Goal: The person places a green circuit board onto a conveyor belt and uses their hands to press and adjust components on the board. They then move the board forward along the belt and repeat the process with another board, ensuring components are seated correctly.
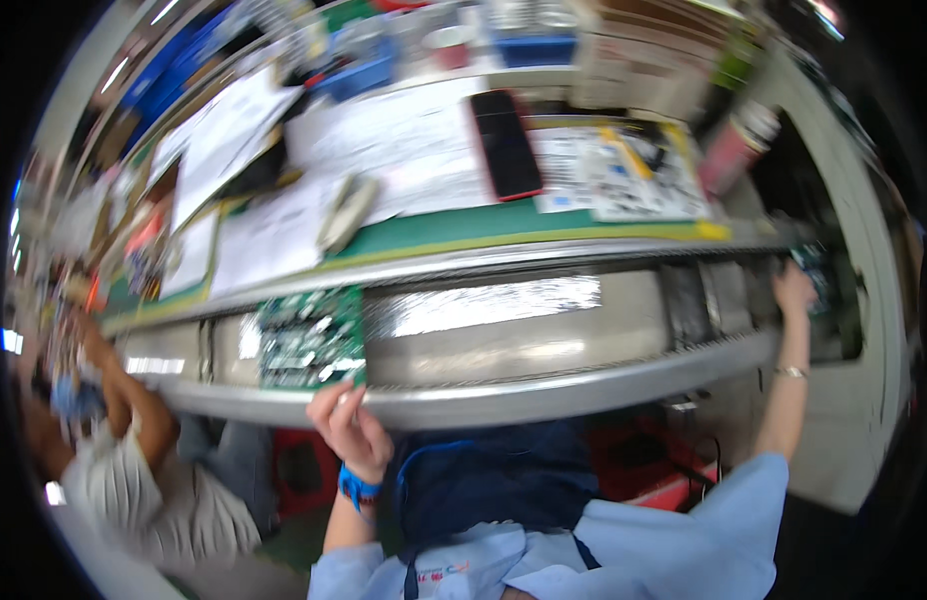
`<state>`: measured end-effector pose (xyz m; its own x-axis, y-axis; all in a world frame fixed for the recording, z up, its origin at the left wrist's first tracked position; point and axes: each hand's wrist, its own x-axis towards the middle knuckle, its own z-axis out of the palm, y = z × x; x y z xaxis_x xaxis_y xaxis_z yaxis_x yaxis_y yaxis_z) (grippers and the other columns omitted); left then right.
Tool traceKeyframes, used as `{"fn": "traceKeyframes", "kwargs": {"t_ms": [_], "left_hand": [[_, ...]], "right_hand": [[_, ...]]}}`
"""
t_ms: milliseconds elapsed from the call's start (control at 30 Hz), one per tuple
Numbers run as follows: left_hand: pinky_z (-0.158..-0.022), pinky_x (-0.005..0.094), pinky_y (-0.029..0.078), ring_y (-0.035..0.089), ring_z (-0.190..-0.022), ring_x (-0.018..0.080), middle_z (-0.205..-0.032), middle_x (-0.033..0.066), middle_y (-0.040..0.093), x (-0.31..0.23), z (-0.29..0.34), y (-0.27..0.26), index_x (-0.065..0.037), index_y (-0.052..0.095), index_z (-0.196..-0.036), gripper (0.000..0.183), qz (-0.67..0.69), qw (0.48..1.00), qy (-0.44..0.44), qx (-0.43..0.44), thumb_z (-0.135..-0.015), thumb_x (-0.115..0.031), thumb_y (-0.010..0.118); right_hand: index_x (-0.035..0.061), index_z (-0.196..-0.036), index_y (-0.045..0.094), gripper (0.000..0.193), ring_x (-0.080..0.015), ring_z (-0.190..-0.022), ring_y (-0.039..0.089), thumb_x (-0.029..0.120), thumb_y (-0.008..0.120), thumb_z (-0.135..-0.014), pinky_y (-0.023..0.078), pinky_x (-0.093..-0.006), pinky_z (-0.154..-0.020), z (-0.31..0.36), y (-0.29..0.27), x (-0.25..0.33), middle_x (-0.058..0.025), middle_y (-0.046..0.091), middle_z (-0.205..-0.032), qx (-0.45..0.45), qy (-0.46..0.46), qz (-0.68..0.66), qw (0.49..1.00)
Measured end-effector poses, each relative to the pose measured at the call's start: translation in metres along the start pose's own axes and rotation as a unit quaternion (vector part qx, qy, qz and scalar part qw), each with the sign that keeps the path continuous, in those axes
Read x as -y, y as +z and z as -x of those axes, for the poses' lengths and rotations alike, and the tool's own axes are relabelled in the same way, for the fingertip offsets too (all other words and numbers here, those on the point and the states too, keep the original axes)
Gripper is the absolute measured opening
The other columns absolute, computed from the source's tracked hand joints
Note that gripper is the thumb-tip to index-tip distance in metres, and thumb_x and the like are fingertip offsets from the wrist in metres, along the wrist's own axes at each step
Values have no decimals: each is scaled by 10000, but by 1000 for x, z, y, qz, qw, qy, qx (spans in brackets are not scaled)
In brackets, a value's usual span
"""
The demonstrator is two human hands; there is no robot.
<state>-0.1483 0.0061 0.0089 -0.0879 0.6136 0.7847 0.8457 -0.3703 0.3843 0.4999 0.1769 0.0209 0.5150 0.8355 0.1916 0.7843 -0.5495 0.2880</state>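
Left hand: fingers half-curled at near edge of green circuit board, grasp unclear | Right hand: at second board, far right, grip cannot be told | Green circuit board: lies between metal rails, left of centre

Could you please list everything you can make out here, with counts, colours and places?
Left circuit board: 1, green, on the track at left
Right circuit board: 1, green, far right
Track: 1, silver-grey, across the front
Bench top: 1, green, behind the track
Papers: several, white, on the bench
Phone: 1, black with red edge, on papers
Bins: at least 2, blue, at the back
Can: 1, pinkish-red, right
Co-worker: 1, light top, left
Wrist strap: 1, blue, left wrist
Left hand: 1, by the left board's near corner
Right hand: 1, at the right board
Smaller items are too blurred.
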Motion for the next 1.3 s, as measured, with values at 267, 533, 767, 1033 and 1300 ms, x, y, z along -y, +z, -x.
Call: {"fn": "traceKeyframes", "kwargs": {"t_ms": [267,533,767,1033,1300], "left_hand": [[-1005,427,271,456,-1126,325,-1229,153,521,74,-21,-56,-4,487,-1219,337,-248,944,-207,-61,-935,-169,411],[-955,418,301,571,-983,284,-942,109,647,127,-14,-64,-63,527,-1151,390,-128,907,-399,40,-1007,-341,295],[-963,396,293,555,-975,272,-921,117,639,89,-19,-41,-56,526,-1168,359,-103,924,-352,108,-1001,-306,330],[-995,388,272,499,-1043,261,-982,90,643,32,-34,-19,-29,510,-1207,362,-11,934,-273,231,-999,-273,340],[-1020,418,260,408,-1199,286,-1169,106,572,19,-25,-15,-35,506,-1214,331,-36,958,-233,162,-976,-243,408]], "right_hand": [[168,-1197,542,368,-323,-1093,558,351,510,-879,439,-458,-881,-52,57,-54,-90,585,-1211,39,-38,-59,997],[45,-1138,580,259,-236,-1019,591,111,513,-896,444,-333,-893,-4,-42,43,-112,608,-1114,-151,-225,-331,904],[6,-1174,546,325,-181,-966,565,37,549,-851,438,-301,-869,92,-137,187,-112,589,-1092,-34,-369,-503,781],[30,-995,617,250,-262,-915,558,78,678,-757,440,-366,-830,157,-171,279,-103,597,-946,-55,-572,-417,704],[38,-814,629,86,-260,-811,559,63,670,-743,433,-371,-764,171,-169,303,-74,583,-776,-108,-609,-346,705]]}}
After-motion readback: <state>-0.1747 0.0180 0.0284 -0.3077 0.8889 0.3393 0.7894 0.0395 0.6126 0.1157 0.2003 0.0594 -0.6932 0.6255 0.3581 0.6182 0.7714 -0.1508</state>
